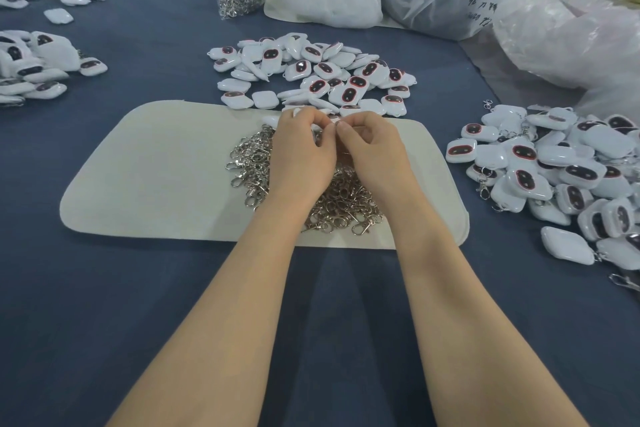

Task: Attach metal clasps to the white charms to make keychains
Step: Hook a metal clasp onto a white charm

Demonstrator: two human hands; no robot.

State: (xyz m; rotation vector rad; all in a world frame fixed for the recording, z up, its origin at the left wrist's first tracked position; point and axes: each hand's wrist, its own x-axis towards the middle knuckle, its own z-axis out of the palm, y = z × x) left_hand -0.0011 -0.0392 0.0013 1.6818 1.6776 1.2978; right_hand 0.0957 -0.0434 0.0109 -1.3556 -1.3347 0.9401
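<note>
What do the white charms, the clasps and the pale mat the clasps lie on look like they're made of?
White charms: probably hard plastic, glossy; highlights glint on smooth rounded shells. Clasps: metal, bright silvery finish; thin shiny hooks and rings. Mat: seemingly felt or canvas, matte cream; no shine, soft rounded corners.

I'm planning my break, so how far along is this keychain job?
Done: the right pile has charms with clasps attached. In hand: left hand and right hand pinch one charm above the loose clasps. Left: the middle pile of bare charms, a sizeable heap.
</note>
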